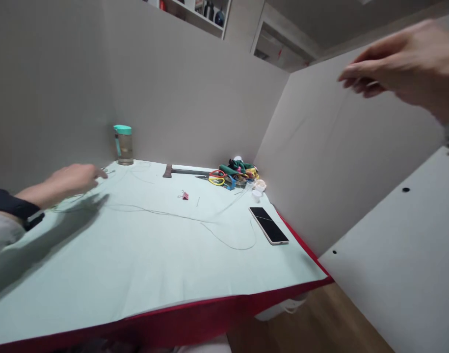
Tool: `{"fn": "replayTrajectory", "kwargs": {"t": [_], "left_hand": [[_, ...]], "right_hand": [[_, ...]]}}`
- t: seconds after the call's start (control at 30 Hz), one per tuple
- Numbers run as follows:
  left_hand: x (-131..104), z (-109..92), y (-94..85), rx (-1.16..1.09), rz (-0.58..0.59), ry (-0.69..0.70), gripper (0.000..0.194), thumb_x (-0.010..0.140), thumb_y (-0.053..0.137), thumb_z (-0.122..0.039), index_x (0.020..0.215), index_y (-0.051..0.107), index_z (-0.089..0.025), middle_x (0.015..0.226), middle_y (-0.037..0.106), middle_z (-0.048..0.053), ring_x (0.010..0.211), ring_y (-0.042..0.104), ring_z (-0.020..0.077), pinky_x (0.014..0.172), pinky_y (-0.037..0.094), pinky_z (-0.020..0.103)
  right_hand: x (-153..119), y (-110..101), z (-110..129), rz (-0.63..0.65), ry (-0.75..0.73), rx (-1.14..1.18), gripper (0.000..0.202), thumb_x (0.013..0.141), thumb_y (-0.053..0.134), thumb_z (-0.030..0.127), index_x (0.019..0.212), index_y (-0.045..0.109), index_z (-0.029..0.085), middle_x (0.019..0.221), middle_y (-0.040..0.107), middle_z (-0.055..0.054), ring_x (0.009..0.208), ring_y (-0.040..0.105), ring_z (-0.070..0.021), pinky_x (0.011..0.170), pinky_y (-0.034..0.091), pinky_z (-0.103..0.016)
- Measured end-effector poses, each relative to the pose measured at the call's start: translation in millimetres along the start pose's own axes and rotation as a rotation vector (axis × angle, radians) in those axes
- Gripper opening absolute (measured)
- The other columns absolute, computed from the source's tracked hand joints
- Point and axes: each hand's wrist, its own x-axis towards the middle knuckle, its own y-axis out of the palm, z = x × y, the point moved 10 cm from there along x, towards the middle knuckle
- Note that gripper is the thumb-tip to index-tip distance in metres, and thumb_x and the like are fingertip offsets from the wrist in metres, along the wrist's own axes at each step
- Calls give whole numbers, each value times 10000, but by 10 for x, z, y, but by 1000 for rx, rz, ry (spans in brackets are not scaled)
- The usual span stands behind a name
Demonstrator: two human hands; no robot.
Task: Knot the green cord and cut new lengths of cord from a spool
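My right hand [404, 66] is raised at the upper right, its fingertips pinched on a thin thread that hangs faintly below them. Over the left side of the table, my left hand [71, 180] has its fingers bent together near some small pieces by the far left edge; what it holds, if anything, is too small to make out. A long thin thread [165, 213] runs loosely across the pale table cover [154, 264] and curls near the phone. A pink binder clip [185, 195] and a needle-like piece [198, 201] lie mid-table.
A bottle with a teal lid [124, 146] stands at the back left. Along the back lie a hatchet [187, 171], scissors [217, 181] and a pile of coloured cords [242, 166]. A phone [269, 225] rests near the right edge. Grey panels border the table.
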Motion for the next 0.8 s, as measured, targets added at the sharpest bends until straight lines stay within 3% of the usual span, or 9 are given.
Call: {"fn": "replayTrajectory", "kwargs": {"t": [0.07,0.13,0.23,0.3,0.37,0.47,0.6,0.73,0.8], "left_hand": [[0,-421,43,33,-23,-42,139,841,803,-204,805,688,-135,690,586,-40,553,454,94,507,334,217],[-68,-937,153,-3,-7,-45,162,749,819,-129,900,764,-148,819,700,6,597,488,106,539,348,238],[-261,-1745,402,-144,41,8,335,905,689,-322,1225,756,-246,1170,755,47,791,622,143,623,446,231],[-386,-2172,609,-307,111,60,308,939,644,-305,1215,763,-238,1107,747,60,859,653,157,611,457,207],[-477,-2422,877,-483,283,80,181,941,653,-263,1031,785,-178,875,702,60,677,590,119,532,435,188],[-511,-2471,1091,-658,437,67,117,886,717,-170,775,719,-132,665,572,18,487,442,58,424,369,148],[-519,-2325,1180,-775,530,20,163,897,741,-153,751,671,-141,593,492,-26,443,410,40,371,341,102],[-582,-2296,1186,-794,542,11,101,898,744,-129,805,709,-152,656,542,-22,481,468,36,399,393,84],[-604,-2286,1170,-764,510,-4,116,891,736,-114,783,727,-154,642,544,-23,475,464,35,402,394,85]], "right_hand": [[-107,264,331,82,-38,1,150,928,686,215,862,769,109,632,607,60,649,506,-42,646,367,-353],[-247,570,705,173,-105,21,161,945,678,145,808,758,118,590,588,69,594,488,-26,610,377,-293],[-522,1080,1145,431,-210,122,219,934,667,46,745,734,131,553,576,62,506,476,-25,494,341,-237],[-736,1310,1355,591,-311,189,195,934,670,53,773,746,133,582,611,42,508,503,-38,468,352,-226],[-929,1410,1489,679,-410,231,206,932,667,65,750,735,130,584,610,29,515,498,-49,461,351,-228],[-1116,1431,1554,707,-474,278,251,927,641,74,688,687,134,573,570,26,512,455,-59,453,325,-238],[-1249,1433,1551,702,-519,367,270,946,582,145,685,648,159,572,519,23,519,423,-82,459,321,-255],[-1307,1504,1466,782,-450,566,39,961,600,188,936,629,181,606,530,45,540,452,-96,480,349,-254],[-1320,1498,1443,811,-425,679,86,966,626,201,1040,582,199,620,539,61,559,479,-100,486,366,-244]]}}
